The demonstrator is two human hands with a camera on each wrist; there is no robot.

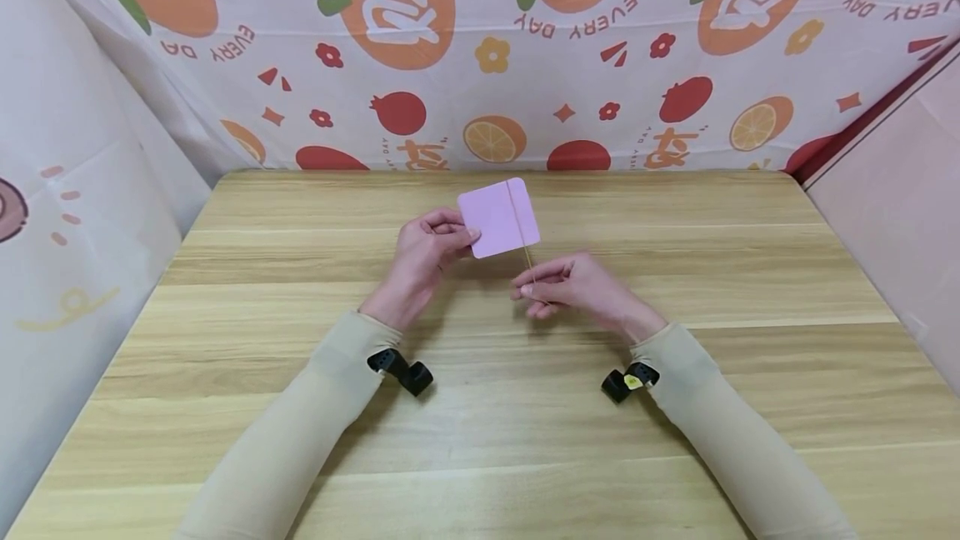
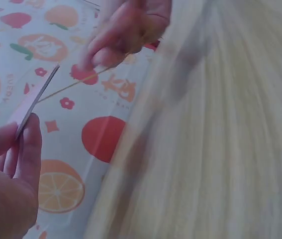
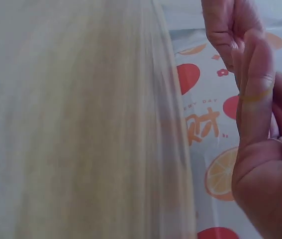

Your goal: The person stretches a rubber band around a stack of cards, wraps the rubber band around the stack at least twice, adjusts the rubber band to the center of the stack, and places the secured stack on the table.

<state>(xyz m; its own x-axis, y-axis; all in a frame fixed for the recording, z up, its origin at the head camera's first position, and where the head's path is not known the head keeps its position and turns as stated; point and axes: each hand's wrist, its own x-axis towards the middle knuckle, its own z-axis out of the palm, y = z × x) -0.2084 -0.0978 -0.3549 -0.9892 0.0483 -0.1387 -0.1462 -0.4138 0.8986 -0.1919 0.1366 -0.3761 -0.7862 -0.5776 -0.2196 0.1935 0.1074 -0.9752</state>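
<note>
My left hand [image 1: 420, 265] pinches the lower left corner of a pink square card [image 1: 489, 219] with rounded corners, held up over the table. A thin yellowish rubber band [image 1: 528, 257] runs across the card near its right side and stretches down past the lower edge. My right hand [image 1: 581, 288] holds the stretched end, its thumb and fingers brought together. In the right wrist view the rubber band [image 3: 256, 97] loops over a finger. The left wrist view shows the card [image 2: 35, 103] almost edge-on, with the taut band leading off to the right hand.
Both hands are over a wood-grain table [image 1: 480, 440]. Behind its far edge hangs a white cloth [image 1: 442, 102] printed with fruit. Black wrist cameras [image 1: 417, 377] sit at both cuffs, and pale cloths line the left and right sides.
</note>
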